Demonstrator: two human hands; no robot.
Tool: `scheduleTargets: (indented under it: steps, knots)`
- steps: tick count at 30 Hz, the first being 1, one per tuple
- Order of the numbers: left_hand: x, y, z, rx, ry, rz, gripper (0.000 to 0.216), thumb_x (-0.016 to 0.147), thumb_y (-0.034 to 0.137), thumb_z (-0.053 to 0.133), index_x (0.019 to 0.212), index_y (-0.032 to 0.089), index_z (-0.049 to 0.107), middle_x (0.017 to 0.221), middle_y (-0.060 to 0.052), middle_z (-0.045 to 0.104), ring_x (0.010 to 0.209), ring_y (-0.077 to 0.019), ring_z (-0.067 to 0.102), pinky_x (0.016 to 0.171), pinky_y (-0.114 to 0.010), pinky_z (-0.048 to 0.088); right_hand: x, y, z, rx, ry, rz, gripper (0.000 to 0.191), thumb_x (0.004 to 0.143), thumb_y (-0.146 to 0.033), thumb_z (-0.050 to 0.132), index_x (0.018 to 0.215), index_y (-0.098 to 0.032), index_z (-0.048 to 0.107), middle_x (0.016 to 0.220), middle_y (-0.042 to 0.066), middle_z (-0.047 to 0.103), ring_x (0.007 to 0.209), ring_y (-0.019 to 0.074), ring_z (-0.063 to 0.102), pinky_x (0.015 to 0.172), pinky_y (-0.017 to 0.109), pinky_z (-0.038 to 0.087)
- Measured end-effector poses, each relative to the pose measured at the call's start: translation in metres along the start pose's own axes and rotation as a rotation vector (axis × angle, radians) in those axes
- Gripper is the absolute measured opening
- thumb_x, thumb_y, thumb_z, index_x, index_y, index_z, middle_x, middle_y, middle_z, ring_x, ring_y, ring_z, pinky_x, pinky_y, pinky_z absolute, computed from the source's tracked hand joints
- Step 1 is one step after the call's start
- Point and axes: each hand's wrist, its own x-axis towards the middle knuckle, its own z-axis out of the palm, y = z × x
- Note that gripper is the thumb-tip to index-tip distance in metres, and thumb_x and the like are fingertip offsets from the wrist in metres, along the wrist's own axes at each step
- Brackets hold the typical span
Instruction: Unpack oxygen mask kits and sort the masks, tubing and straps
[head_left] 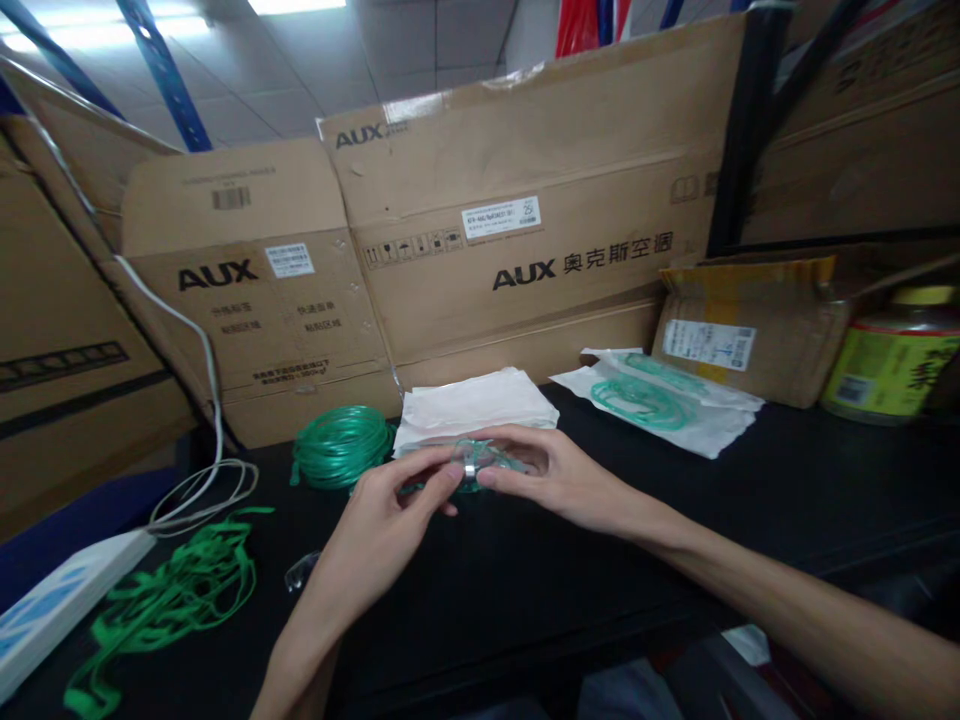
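Pinching a clear piece (470, 466)
Your left hand (396, 508) and right hand (564, 476), both half curled, grip it between thumb and fingertips.

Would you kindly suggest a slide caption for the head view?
Left hand and right hand hold a clear piece near a green coil.

Beyond the right hand (559, 480), the long carton (592, 195) reads "AUX 奥克斯空调" (its white sticker (501, 217) shows "25"); beyond the left hand (394, 515), the smaller carton (277, 305) reads "AUX".
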Motion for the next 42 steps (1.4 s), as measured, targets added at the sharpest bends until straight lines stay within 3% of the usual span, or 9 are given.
scheduleTargets:
  steps: [3,8,16,20,22,26,30,38,42]
  knots:
    - [0.000,0.001,-0.001,-0.015,0.006,-0.022,0.037,0.091,0.043,0.063,0.114,0.018,0.076,0.088,-0.003,0.074,0.065,-0.0135,0.061,0.066,-0.023,0.056,-0.001,-0.002,-0.001,0.026,-0.021,0.018,0.038,0.089,-0.032,0.074,0.126,-0.022,0.068,0.129,0.006,0.068,0.119,0.0200,0.063,0.105,0.035,0.048]
    - [0.000,-0.007,-0.001,-0.039,-0.052,-0.041,0.036,0.091,0.044,0.063,0.117,0.020,0.074,0.093,-0.002,0.074,0.056,-0.0094,0.060,0.059,-0.021,0.051,-0.002,-0.004,-0.001,0.034,-0.069,0.087,0.039,0.092,-0.031,0.069,0.129,-0.020,0.064,0.132,0.009,0.065,0.118,0.0207,0.062,0.096,0.033,0.051]
    - [-0.001,-0.014,0.005,0.049,-0.050,-0.051,0.035,0.092,0.045,0.061,0.115,0.019,0.068,0.060,0.004,0.062,0.042,-0.0084,0.051,0.043,-0.019,0.039,-0.005,0.005,0.004,0.005,-0.077,0.057,0.035,0.092,-0.025,0.067,0.127,-0.021,0.065,0.119,0.006,0.071,0.111,0.0186,0.066,0.098,0.034,0.050]
    - [0.000,-0.015,0.008,0.074,-0.025,-0.027,0.029,0.090,0.044,0.063,0.105,0.020,0.067,0.067,0.003,0.064,0.043,-0.0087,0.053,0.043,-0.019,0.042,-0.005,0.005,0.008,-0.050,-0.055,0.025,0.032,0.093,-0.020,0.064,0.125,-0.022,0.068,0.116,0.004,0.072,0.109,0.0176,0.066,0.096,0.031,0.050]
    - [0.001,-0.015,0.009,0.056,0.005,-0.008,0.025,0.089,0.042,0.065,0.103,0.021,0.066,0.082,0.001,0.069,0.049,-0.0097,0.059,0.047,-0.020,0.048,-0.005,0.003,0.008,-0.109,-0.036,0.001,0.031,0.093,-0.019,0.062,0.124,-0.022,0.070,0.115,0.004,0.072,0.107,0.0174,0.065,0.094,0.030,0.050]
    - [0.003,-0.013,0.011,0.033,0.130,0.051,0.022,0.089,0.040,0.066,0.102,0.023,0.064,0.108,-0.001,0.068,0.072,-0.0138,0.069,0.057,-0.023,0.057,-0.004,0.000,0.007,-0.204,0.026,0.015,0.032,0.095,-0.022,0.058,0.125,-0.020,0.069,0.112,0.005,0.072,0.091,0.0169,0.065,0.073,0.027,0.054]
    - [0.002,-0.008,0.011,0.164,0.229,0.152,0.017,0.092,0.040,0.064,0.093,0.023,0.069,0.095,0.000,0.068,0.078,-0.0145,0.067,0.062,-0.023,0.054,-0.003,0.001,0.005,-0.212,0.057,0.053,0.034,0.097,-0.030,0.055,0.127,-0.018,0.067,0.106,0.007,0.070,0.082,0.0169,0.062,0.056,0.023,0.052]
    - [0.003,-0.014,0.012,0.262,0.109,0.212,0.016,0.095,0.038,0.062,0.095,0.028,0.074,0.087,0.002,0.063,0.077,-0.0125,0.060,0.064,-0.022,0.045,-0.004,0.000,0.005,-0.212,0.040,0.034,0.036,0.101,-0.037,0.050,0.126,-0.018,0.067,0.102,0.006,0.067,0.073,0.0140,0.058,0.050,0.021,0.050]
    - [0.002,-0.013,0.013,0.269,0.120,0.218,0.018,0.096,0.038,0.060,0.094,0.025,0.074,0.083,0.001,0.057,0.073,-0.0128,0.056,0.062,-0.024,0.042,-0.006,-0.006,0.007,-0.255,0.036,0.016,0.034,0.103,-0.038,0.047,0.117,-0.017,0.070,0.082,0.002,0.065,0.064,0.0113,0.056,0.050,0.020,0.045]
